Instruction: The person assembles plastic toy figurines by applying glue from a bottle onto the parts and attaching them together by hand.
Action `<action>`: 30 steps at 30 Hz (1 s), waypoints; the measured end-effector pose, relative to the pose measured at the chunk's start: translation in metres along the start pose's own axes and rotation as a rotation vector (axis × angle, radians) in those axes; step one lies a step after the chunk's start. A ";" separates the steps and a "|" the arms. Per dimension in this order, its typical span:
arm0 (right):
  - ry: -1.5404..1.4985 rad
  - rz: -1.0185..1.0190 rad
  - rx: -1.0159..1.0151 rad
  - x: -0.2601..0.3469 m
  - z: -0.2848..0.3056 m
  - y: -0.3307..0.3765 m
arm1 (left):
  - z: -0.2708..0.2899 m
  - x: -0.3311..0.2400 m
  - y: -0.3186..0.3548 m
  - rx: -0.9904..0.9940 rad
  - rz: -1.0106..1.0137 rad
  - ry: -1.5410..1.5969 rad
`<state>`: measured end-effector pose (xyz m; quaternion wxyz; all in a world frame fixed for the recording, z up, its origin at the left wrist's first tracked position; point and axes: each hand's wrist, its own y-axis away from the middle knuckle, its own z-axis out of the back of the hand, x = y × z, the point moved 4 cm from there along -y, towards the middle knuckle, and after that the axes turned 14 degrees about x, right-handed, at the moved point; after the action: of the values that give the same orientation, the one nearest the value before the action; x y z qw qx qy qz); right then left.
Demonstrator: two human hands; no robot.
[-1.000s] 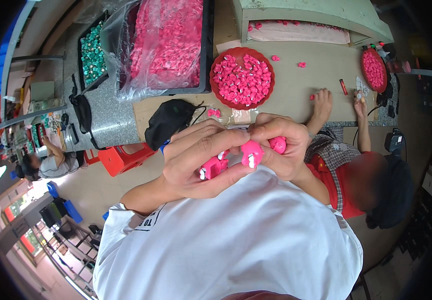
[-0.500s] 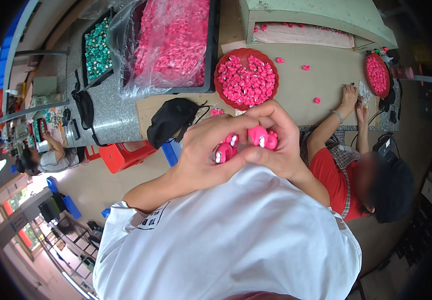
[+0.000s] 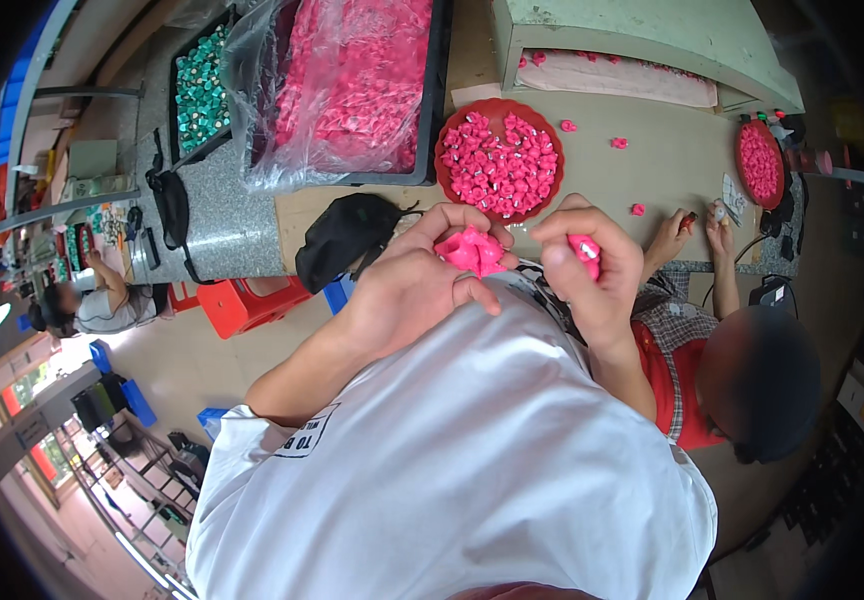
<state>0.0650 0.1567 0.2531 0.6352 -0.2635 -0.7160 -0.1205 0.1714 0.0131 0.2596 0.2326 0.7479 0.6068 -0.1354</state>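
L hand [image 3: 392,290] has opened palm-up w/ pink pcs [image 3: 473,252] on it; R hand [image 3: 599,275] has moved apart, gripping another pc [image 3: 586,253]. So pcs are split btwn hands, by near edge of worktop [image 3: 600,180].

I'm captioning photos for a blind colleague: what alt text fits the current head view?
A person's open left hand cradles small pink pieces while the right hand holds another piece. Beyond them, a red bowl of similar pieces stands beside a black crate of more; a co-worker is at the right.
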 end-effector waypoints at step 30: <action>0.152 0.250 0.171 0.025 -0.023 -0.004 | -0.053 -0.033 0.009 0.018 -0.430 -1.438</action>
<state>0.0811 0.1470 0.2825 0.7176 -0.2856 -0.6352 0.0012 0.1686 0.0112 0.3230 0.5340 0.3418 0.4370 -0.6380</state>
